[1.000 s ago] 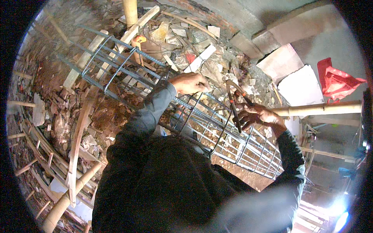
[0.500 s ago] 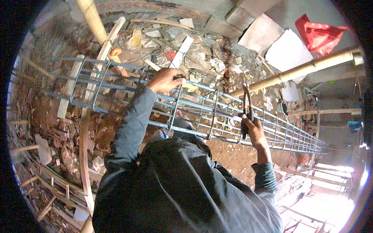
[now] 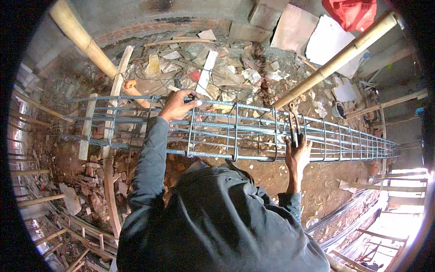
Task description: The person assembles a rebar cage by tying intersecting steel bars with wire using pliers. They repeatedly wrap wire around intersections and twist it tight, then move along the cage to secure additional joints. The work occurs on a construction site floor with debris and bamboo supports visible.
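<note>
A long cage of steel rebar (image 3: 253, 157) with square stirrups stretches across the view in front of me. My left hand (image 3: 179, 106) is closed at its upper bar, thumb and fingers pinching the top corner of one stirrup (image 3: 190, 136). Tie wire, if any, is too small to make out there. In my right hand (image 3: 297, 153) is a pair of pincers (image 3: 295, 124) with dark handles, jaws pointing up and away. The fingers wrap the handles low down, over the right part of the cage and apart from the left hand.
Bamboo poles (image 3: 337, 61) slant in at the right and at the upper left (image 3: 84, 38). Wooden strips (image 3: 110, 181) pass under the cage's left end. Broken tile and rubble (image 3: 226, 75) cover the ground beyond. A red cloth (image 3: 351, 13) lies at the far right.
The view has shifted, and the cage now lies more level in it. My left hand stays at the stirrup corner. The pincers have turned, showing both handles side by side.
</note>
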`<control>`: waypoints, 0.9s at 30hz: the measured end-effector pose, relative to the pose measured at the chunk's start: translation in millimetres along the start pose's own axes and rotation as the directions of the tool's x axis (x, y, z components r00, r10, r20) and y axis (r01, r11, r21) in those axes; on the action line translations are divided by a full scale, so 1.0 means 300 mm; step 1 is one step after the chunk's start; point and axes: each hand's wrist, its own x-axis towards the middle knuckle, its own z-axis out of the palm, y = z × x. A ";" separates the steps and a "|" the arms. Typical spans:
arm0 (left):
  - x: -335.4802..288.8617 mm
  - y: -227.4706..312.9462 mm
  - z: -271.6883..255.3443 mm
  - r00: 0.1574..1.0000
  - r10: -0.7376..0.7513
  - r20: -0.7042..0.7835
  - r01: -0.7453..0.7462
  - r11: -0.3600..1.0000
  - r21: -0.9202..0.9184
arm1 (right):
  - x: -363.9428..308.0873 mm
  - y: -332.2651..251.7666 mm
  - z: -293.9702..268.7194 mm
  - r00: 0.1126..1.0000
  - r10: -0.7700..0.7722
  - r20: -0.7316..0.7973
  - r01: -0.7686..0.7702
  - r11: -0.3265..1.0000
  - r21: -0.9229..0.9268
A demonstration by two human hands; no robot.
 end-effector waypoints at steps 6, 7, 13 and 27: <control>0.018 -0.031 0.025 0.999 0.001 -0.053 -0.001 1.000 0.011 | -0.022 0.017 0.049 0.997 0.078 -0.019 -0.072 0.973 0.218; 0.018 -0.032 0.027 0.997 -0.033 -0.062 0.035 0.999 0.019 | -0.028 0.014 0.057 0.996 0.058 -0.061 -0.049 0.990 0.132; 0.024 -0.015 0.031 0.997 -0.012 -0.075 0.011 1.000 -0.009 | -0.048 0.045 0.035 0.997 -0.038 -0.070 0.055 0.962 0.266; -0.114 0.277 0.125 0.874 0.146 -0.463 -0.168 0.986 -0.007 | -0.087 0.175 0.020 0.997 -0.068 0.023 0.052 0.909 0.414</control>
